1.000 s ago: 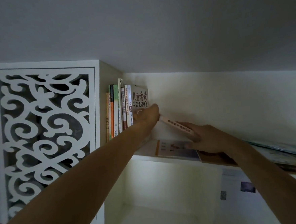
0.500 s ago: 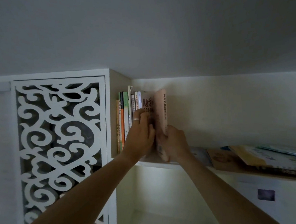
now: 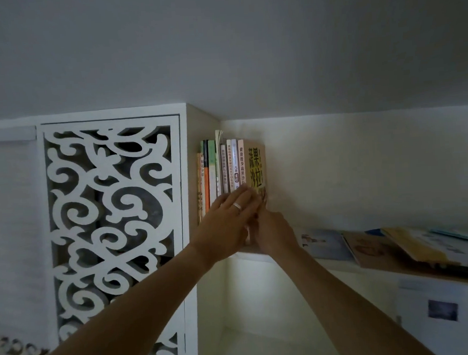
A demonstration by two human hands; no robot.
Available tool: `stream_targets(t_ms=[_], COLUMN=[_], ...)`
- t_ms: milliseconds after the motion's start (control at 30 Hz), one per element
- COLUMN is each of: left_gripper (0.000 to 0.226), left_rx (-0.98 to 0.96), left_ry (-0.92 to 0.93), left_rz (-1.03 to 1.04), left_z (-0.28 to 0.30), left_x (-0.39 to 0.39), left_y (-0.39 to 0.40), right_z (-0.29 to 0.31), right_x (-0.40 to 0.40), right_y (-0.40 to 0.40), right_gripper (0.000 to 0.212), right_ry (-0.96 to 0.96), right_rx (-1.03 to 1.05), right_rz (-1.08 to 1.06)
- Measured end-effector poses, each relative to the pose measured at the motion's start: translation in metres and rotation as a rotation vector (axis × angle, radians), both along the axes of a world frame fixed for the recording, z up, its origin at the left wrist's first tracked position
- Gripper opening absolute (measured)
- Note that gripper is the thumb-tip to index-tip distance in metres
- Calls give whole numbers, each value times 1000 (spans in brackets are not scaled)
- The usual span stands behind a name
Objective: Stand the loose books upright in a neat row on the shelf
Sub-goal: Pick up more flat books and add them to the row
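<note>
On shelf (image 3: 256,252), newest book (image 3: 257,166) now stands upright in row; my left hand (image 3: 225,227) presses flat, right hand (image 3: 274,231) grips it; flat books (image 3: 376,246) remain.

Row of books (image 3: 221,170): about eight volumes standing upright, spines out, packed against the left end wall of the shelf (image 3: 341,264); spines white, green, orange and grey.
End book (image 3: 257,166): tan cover with large black and yellow Chinese characters, upright at the right end of the row, touching its neighbour, cover facing right.
Loose books (image 3: 398,245): several thin volumes lying flat and overlapping along the shelf's front edge, from mid-shelf to its right end, well apart from the row.
</note>
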State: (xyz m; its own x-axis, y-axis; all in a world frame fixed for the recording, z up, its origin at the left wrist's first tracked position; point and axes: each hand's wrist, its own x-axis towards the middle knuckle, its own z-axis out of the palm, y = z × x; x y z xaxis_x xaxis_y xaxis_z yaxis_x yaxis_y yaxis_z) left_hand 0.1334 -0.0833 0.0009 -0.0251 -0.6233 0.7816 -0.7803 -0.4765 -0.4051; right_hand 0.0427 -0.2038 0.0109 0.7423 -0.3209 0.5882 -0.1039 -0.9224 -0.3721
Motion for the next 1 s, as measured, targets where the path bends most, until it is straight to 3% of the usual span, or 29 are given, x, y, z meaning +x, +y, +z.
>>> stream_targets(t_ms=[167, 267, 333, 433, 533, 600, 667, 733, 767, 833, 933, 1000], left_gripper=[62, 52, 44, 36, 31, 31, 28, 31, 33, 37, 38, 35], left_rx=[42, 49, 26, 82, -20, -70, 29, 132, 157, 171, 213, 212], left_ry=[-156, -165, -124, 59, 319, 510, 744, 865, 880, 948, 1017, 1080], left_rz=[290, 476, 477, 353, 137, 64, -138, -176, -184, -252, -389, -544], left_z=[-6, -3, 0, -1, -3, 5, 12, 15, 13, 12, 15, 17], left_x=[-6, -25, -37, -48, -48, -46, -82, -94, -99, -104, -129, -143], left_y=[-6, -27, -43, -61, -68, -75, -138, -152, -161, -167, -178, -180], right_z=[4, 8, 12, 22, 37, 42, 39, 33, 31, 29, 31, 37], right_x=[-11, -36, -57, -82, -104, -118, -178, -189, -193, -189, -200, -218], right_y=[-10, -25, -38, -61, -80, -94, -154, -177, -180, -177, -180, -183], right_gripper=[52, 35, 29, 27, 37, 58, 92, 126, 130, 118, 112, 96], right_ry=[178, 354, 335, 230, 218, 373, 522, 615, 649, 665, 504, 372], right_rx=[-124, -296, -358, -433, -421, -333, -121, 29, 33, -26, -81, -10], right_rz=[-66, -152, -164, -207, -344, -564, -860, -832, -774, -681, -542, -375])
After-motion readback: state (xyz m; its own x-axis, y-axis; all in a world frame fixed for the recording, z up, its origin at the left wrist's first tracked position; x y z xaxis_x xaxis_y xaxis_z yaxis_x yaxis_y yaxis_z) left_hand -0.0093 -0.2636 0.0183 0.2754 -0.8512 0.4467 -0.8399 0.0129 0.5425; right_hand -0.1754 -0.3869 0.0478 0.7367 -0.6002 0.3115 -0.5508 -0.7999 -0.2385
